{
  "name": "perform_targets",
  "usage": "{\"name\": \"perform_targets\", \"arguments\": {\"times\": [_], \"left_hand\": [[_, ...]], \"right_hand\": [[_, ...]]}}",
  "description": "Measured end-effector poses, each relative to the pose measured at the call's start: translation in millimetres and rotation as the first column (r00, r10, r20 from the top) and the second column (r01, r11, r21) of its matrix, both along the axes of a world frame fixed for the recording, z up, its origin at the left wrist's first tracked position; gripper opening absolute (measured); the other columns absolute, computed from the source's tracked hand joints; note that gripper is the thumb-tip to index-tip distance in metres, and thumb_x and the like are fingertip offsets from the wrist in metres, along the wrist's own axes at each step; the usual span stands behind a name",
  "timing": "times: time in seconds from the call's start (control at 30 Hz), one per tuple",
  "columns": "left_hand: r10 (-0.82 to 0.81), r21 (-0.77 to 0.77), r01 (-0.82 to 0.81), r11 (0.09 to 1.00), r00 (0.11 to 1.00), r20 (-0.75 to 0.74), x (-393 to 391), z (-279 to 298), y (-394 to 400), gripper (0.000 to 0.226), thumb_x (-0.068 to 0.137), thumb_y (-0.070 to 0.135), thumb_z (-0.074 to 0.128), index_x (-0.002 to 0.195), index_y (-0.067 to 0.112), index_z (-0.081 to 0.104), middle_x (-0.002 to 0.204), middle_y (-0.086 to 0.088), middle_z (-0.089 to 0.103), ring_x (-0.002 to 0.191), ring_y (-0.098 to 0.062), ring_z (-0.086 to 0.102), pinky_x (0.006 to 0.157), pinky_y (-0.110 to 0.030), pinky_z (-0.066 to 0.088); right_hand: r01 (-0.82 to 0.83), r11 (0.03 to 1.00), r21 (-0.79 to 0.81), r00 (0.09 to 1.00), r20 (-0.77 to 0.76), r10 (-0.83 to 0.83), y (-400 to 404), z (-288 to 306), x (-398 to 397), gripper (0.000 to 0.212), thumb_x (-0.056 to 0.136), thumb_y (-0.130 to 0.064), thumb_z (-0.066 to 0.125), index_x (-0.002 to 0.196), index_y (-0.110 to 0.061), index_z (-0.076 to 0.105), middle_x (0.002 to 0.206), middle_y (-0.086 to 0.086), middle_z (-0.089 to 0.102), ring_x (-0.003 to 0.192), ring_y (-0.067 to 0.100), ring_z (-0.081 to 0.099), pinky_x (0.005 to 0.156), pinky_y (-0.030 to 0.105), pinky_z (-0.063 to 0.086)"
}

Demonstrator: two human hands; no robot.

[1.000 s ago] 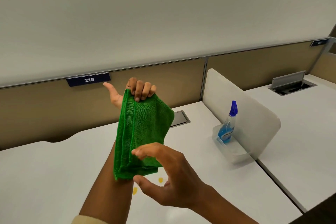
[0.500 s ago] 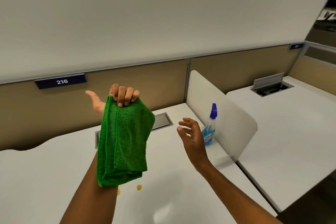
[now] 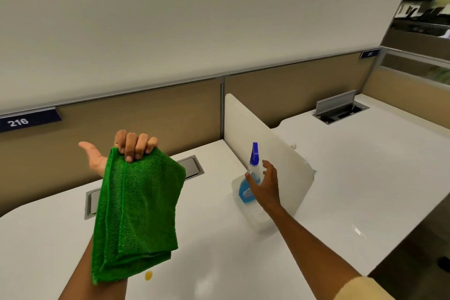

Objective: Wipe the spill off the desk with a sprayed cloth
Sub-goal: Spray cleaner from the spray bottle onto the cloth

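- My left hand (image 3: 117,153) gripped one folded green cloth (image 3: 136,212), held up so it hung down over my forearm, above the white desk (image 3: 219,238).
- My right hand (image 3: 264,185) was open, fingers spread just beside the one spray bottle (image 3: 250,178), which stood in a clear tray (image 3: 255,219) against the divider (image 3: 287,165).
- One yellow spill drop (image 3: 148,275) showed on the desk, just below the cloth's hanging edge.
- Two cable hatches (image 3: 192,165) were set in my desk.
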State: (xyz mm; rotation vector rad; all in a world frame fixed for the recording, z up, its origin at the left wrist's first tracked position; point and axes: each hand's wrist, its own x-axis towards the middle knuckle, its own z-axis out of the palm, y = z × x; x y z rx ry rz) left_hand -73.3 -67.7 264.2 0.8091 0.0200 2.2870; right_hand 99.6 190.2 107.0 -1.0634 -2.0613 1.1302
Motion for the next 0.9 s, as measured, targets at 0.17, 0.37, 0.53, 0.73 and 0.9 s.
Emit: {"name": "perform_targets", "arguments": {"times": [0.17, 0.37, 0.53, 0.73, 0.9], "left_hand": [[0.016, -0.011, -0.016, 1.000, 0.999, 0.027, -2, -7, 20, 0.089, 0.078, 0.089, 0.011, 0.056, 0.009, 0.041, 0.048, -0.006, 0.034, 0.049, -0.019, 0.030, 0.065, -0.036, 0.028], [0.066, -0.034, -0.065, 0.997, 0.997, 0.043, -8, -11, 40, 0.089, 0.080, 0.087, 0.012, 0.055, 0.009, 0.044, 0.047, -0.004, 0.032, 0.048, -0.019, 0.029, 0.063, -0.035, 0.030], [0.078, -0.055, -0.075, 0.996, 0.996, 0.052, -20, -17, 51, 0.087, 0.081, 0.086, 0.013, 0.053, 0.009, 0.044, 0.045, -0.007, 0.044, 0.047, -0.019, 0.029, 0.063, -0.034, 0.031], [0.105, -0.098, -0.095, 0.991, 0.989, 0.100, -26, -20, 60, 0.078, 0.083, 0.084, 0.016, 0.052, 0.015, 0.035, 0.045, -0.002, 0.031, 0.046, -0.018, 0.028, 0.061, -0.033, 0.029], [0.098, -0.106, -0.087, 0.991, 0.990, 0.098, -31, -23, 64, 0.076, 0.083, 0.084, 0.017, 0.054, 0.016, 0.033, 0.046, -0.002, 0.031, 0.047, -0.019, 0.029, 0.062, -0.034, 0.027]], "right_hand": [[-0.030, 0.999, -0.030, 0.996, 0.081, 0.033, 40, -14, -21, 0.085, 0.078, -0.056, 0.070, 0.145, -0.025, 0.026, 0.151, 0.003, 0.037, 0.133, 0.026, 0.046, 0.109, 0.049, 0.044], [-0.065, 0.992, -0.105, 0.998, 0.010, 0.066, 58, -22, -46, 0.078, 0.083, -0.034, 0.075, 0.145, -0.017, 0.030, 0.148, 0.008, 0.040, 0.131, 0.026, 0.046, 0.105, 0.043, 0.047], [-0.078, 0.986, -0.149, 0.997, -0.014, 0.077, 65, -29, -59, 0.070, 0.084, -0.029, 0.075, 0.140, -0.012, 0.037, 0.137, 0.011, 0.051, 0.123, 0.027, 0.053, 0.094, 0.034, 0.049], [-0.076, 0.985, -0.154, 0.996, -0.048, 0.069, 71, -35, -68, 0.063, 0.086, -0.028, 0.073, 0.137, -0.011, 0.040, 0.127, 0.007, 0.055, 0.112, 0.021, 0.056, 0.087, 0.028, 0.047], [-0.057, 0.984, -0.168, 0.995, -0.094, 0.041, 73, -36, -77, 0.042, 0.091, -0.027, 0.067, 0.123, -0.006, 0.050, 0.111, 0.013, 0.063, 0.097, 0.023, 0.061, 0.085, 0.030, 0.051]]}}
